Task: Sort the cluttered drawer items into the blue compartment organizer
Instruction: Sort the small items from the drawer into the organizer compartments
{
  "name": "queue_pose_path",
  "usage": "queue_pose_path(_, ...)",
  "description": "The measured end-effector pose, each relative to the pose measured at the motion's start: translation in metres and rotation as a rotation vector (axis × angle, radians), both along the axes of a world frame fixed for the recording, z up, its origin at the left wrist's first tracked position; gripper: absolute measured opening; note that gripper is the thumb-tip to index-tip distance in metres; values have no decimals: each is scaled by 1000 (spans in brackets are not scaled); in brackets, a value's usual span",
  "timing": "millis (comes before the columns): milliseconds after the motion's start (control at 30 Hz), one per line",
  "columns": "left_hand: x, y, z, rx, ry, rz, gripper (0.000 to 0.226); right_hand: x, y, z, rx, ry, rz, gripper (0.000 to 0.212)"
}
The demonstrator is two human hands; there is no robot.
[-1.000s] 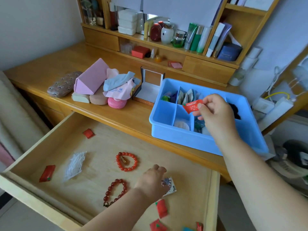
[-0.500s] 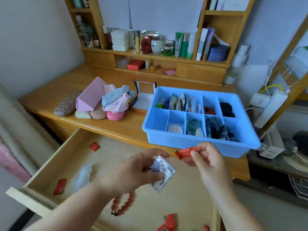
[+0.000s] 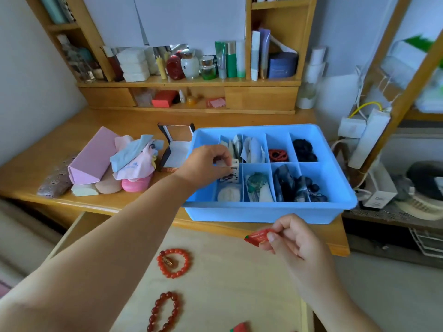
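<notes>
1. On the wooden desk (image 3: 100, 202) stands the blue plastic compartment organizer (image 3: 263, 213), its front wall just behind the desk's front edge.
2. Over the organizer's left part, the left hand (image 3: 206, 165) pinches a small white printed sachet (image 3: 231, 171) between thumb and fingers, above the front left compartments.
3. A round white pad (image 3: 229, 194) lies in the front compartment just under that sachet; dark items fill the right compartments and a red bead coil (image 3: 278, 155) sits in a rear one.
4. Below the organizer, above the open light-wood drawer (image 3: 227, 271), the right hand (image 3: 292, 238) grips a small red foil packet (image 3: 257, 237) by its end.
5. On the drawer floor lie a bright red bead bracelet (image 3: 173, 262) and, nearer, a darker red bead bracelet (image 3: 165, 312), apart from each other.
6. Left of the organizer sits a pink triangular case (image 3: 92, 159) beside a heap of pastel cloths (image 3: 135, 159).
</notes>
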State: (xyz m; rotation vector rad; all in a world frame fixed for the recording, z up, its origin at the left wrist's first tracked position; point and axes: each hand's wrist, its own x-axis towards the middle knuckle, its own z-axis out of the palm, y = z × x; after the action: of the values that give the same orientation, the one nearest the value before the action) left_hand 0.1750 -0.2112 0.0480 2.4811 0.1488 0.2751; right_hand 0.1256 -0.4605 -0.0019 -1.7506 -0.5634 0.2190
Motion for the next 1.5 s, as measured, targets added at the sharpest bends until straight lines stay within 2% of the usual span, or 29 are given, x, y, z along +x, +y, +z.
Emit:
queue_pose_path(133,14,-2,-1,339,69,-121,9,0,0,2,0,66,34,14)
queue_pose_path(200,15,-3,0,382,101,-113,7,0,3,11,15,76,61,14)
queue_pose_path(300,5,1,5,340,87,-76,7,13,15,41,23,-36,70,19)
queue_pose_path(400,-21,8,13,248,-55,18,17,46,41,72,-29,-182,29,25)
queue_pose_path(500,-64,6,12,106,-279,150,18,81,84,77,-321,-315,64,26)
queue_pose_path(567,-97,3,3,54,-371,235,17,95,108,68,-542,-381,106,17)
queue_pose_path(667,-146,-4,-28,-29,-416,279,17,105,126,54,-666,-452,129,5)
queue_pose_path(800,-193,-22,-81,-231,-265,331,29,105,136,49,-836,-685,101,12)
queue_pose_path(900,-209,-33,-117,-260,-107,340,44,99,140,48,-1019,-790,112,16)
queue_pose_path(967,-213,-38,-132,-244,13,337,39,95,145,50,-1140,-818,139,17)
queue_pose_path(1033,-213,-46,-144,-181,190,291,25,92,147,55,-1235,-806,210,19)
queue_pose_path(1100,-210,-58,-155,-88,341,215,17,91,143,60,-1198,-768,250,28)
queue_pose_path(1133,-206,-66,-158,-76,386,174,18,89,138,62,-1093,-749,220,31)
queue_pose_path(1267,-185,-104,-175,22,590,-20,37,57,93,62,-438,-832,5,23)
queue_pose_path(1333,-178,-120,-182,96,654,-115,31,28,62,52,-267,-911,-8,16)
queue_pose_path(1400,-176,-130,-186,84,694,-128,19,-2,31,27,-257,-892,72,13)
queue_pose_path(1500,-174,-127,-186,78,673,-84,18,-33,-10,-20,-425,-663,227,13)
